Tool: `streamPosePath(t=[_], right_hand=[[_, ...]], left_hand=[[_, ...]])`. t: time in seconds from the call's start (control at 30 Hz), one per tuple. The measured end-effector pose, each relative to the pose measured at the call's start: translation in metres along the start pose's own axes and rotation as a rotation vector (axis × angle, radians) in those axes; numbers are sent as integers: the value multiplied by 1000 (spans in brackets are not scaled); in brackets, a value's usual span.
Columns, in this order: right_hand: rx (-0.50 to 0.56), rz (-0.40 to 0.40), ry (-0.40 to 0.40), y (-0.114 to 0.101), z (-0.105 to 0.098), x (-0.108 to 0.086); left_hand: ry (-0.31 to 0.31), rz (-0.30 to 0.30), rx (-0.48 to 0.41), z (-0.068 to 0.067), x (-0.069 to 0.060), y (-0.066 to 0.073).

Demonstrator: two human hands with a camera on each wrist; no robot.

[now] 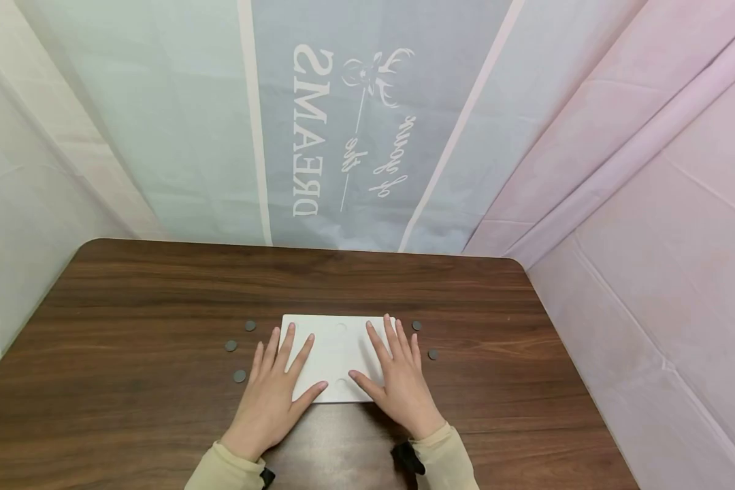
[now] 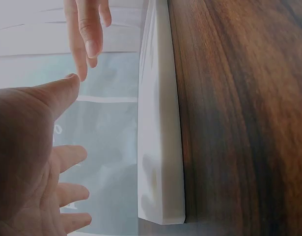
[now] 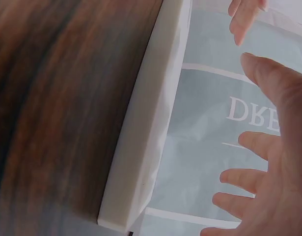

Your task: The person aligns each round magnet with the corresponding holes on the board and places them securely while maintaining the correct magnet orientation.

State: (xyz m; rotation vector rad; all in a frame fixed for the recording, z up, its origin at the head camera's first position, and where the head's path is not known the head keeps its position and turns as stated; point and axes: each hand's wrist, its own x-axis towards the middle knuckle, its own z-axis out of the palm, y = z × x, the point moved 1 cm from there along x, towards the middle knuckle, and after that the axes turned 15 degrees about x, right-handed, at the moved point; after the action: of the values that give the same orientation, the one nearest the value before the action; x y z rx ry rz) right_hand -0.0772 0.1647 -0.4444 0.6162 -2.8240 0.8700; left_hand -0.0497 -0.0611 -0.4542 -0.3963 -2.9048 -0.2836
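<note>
A white rectangular board point(image 1: 333, 357) with shallow round recesses lies flat on the wooden table. Over its left side is my left hand point(image 1: 272, 401), palm down, fingers spread and holding nothing. My right hand point(image 1: 404, 388) spreads likewise over the right side. Both wrist views show a gap between the hands and the thick white slab point(image 2: 171, 147). Three small dark grey discs, one of them the nearest disc point(image 1: 239, 376), lie left of the board. To the right are two more, an upper disc point(image 1: 416, 326) and a lower disc point(image 1: 432, 354). My hands hide parts of the board's sides.
The dark brown wooden table point(image 1: 128, 306) has rounded far corners. Behind it hangs a pale blue-grey cloth point(image 1: 367, 170) with white lettering and a deer drawing. Pale cloth walls point(image 1: 667, 272) stand along the right and left sides.
</note>
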Motion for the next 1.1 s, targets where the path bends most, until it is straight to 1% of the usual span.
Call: streamPosePath(t=[0.3, 0.5, 0.63, 0.8, 0.93, 1.1], right_hand=[[2, -30, 34, 3, 2, -2], [11, -82, 82, 5, 4, -2], [73, -97, 119, 6, 4, -2], [147, -80, 152, 4, 3, -2], [177, -51, 154, 4, 1, -2], [189, -35, 156, 3, -1, -2]], left_hand=[[49, 12, -3, 1, -4, 0], [82, 18, -12, 3, -6, 1], [73, 14, -16, 3, -8, 1], [52, 6, -39, 2, -9, 0], [25, -10, -48, 2, -11, 0], [3, -23, -49, 1, -12, -1]])
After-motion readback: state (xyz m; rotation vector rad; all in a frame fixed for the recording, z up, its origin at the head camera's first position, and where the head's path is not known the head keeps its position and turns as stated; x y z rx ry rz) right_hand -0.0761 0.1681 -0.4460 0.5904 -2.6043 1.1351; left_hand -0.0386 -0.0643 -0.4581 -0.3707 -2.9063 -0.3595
